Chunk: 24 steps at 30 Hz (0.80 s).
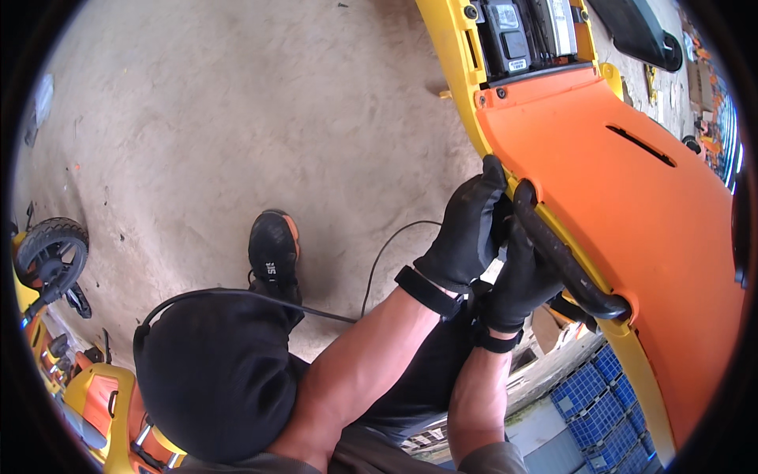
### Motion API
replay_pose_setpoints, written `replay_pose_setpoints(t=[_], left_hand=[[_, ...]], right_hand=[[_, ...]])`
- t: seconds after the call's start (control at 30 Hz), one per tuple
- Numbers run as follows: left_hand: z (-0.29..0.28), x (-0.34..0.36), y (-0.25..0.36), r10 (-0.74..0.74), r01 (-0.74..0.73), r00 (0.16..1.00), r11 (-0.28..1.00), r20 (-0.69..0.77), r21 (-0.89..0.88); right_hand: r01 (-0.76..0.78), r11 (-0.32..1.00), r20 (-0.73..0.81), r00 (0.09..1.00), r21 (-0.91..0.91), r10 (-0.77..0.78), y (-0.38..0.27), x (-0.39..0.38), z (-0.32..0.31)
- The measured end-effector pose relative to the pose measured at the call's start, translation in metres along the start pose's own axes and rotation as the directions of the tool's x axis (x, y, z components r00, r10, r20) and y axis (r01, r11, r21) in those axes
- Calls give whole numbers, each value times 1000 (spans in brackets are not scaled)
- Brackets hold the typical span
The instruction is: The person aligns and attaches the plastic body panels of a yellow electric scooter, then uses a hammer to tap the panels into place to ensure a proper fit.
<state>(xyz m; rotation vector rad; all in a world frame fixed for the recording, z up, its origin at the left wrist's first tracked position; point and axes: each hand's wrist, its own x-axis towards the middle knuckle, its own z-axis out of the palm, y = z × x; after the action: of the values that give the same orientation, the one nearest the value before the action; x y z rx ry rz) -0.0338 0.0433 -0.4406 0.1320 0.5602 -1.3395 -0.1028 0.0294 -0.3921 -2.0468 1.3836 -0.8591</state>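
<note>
Both my hands wear black gloves and meet at the yellow rim [517, 180] of an orange body panel [632, 205] on a vehicle. My left hand [467, 233] is closed against the rim, its thumb pointing up along the edge. Just below it, my right hand [521, 278] is closed beside a curved black bar [564, 253] fixed along the panel's edge. The fingertips of both hands are hidden between the gloves and the bar, so what they hold cannot be made out.
Above the panel is a yellow-framed compartment [517, 39] with black parts. A black cable [377, 257] hangs by my left arm. My black shoe [274, 245] stands on the concrete floor [197, 118]. A wheel [52, 253] is at far left, blue crates [604, 407] at lower right.
</note>
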Motion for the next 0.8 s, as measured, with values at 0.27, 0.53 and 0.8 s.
replay_pose_setpoints(t=[0.27,0.53,0.8], left_hand=[[-7,1,4,-80,114,970,984,228,-140],[-12,5,-7,-40,64,986,987,164,-145],[-14,3,-11,50,-38,987,996,151,-85]], right_hand=[[0,989,-51,999,-150,-7,8,3,9],[34,996,23,999,-81,-32,3,4,23],[-73,970,-70,993,231,92,6,-1,32]])
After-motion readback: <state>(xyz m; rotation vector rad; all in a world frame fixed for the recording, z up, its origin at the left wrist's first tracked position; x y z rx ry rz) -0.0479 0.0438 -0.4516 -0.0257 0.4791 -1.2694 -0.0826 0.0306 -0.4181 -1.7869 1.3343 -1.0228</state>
